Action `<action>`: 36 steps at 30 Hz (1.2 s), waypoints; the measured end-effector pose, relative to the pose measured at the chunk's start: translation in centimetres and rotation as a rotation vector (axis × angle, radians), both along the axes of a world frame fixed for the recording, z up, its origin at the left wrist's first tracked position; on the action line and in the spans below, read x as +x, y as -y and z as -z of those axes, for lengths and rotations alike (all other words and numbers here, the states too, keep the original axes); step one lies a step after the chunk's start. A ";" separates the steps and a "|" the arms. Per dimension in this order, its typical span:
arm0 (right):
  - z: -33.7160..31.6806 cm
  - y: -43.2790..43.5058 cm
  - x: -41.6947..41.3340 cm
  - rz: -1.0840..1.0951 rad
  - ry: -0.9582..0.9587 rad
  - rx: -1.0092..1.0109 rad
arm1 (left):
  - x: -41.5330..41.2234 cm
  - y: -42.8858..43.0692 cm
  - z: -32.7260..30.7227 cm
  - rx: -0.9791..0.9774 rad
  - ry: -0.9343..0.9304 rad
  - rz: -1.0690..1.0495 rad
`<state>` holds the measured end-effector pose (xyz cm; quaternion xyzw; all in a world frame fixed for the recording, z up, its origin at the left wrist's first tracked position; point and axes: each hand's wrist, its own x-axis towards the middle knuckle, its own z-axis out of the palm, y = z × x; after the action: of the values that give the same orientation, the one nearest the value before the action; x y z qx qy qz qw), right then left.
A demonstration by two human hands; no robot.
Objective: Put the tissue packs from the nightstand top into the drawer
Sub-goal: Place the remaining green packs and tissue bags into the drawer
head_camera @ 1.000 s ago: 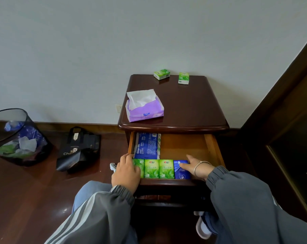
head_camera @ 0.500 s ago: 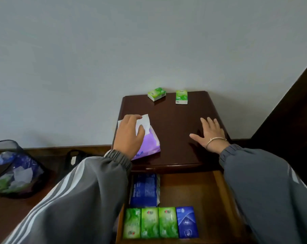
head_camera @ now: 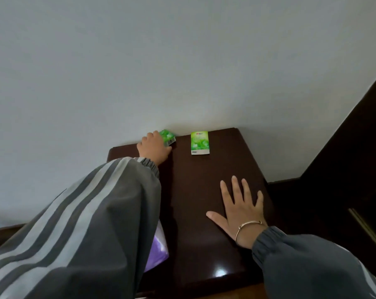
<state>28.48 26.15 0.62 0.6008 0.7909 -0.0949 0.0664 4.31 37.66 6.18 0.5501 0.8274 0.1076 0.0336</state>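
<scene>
Head view: left hand (head_camera: 153, 147) has left the purple pack (head_camera: 159, 249) and reached the far green pack (head_camera: 168, 138), fingers closing on it; right hand (head_camera: 241, 210) stays flat, fingers apart, on the surface (head_camera: 200, 180). Drawer next.

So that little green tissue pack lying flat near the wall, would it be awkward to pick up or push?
Probably not. The green tissue pack lies flat on the nightstand top, so it is unlikely to roll or tip. It looks small and soft-wrapped, so likely light and slightly squashy. On the glossy wood it may slide easily if nudged.
</scene>
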 end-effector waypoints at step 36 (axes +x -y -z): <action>-10.3 7.8 0.3 0.325 -1.301 -0.455 | 10.1 28.5 -7.5 0.298 0.679 0.342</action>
<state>28.81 18.33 10.90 0.5040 0.5308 -0.6064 -0.3107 14.46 9.15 13.68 0.6120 0.6412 0.3947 0.2421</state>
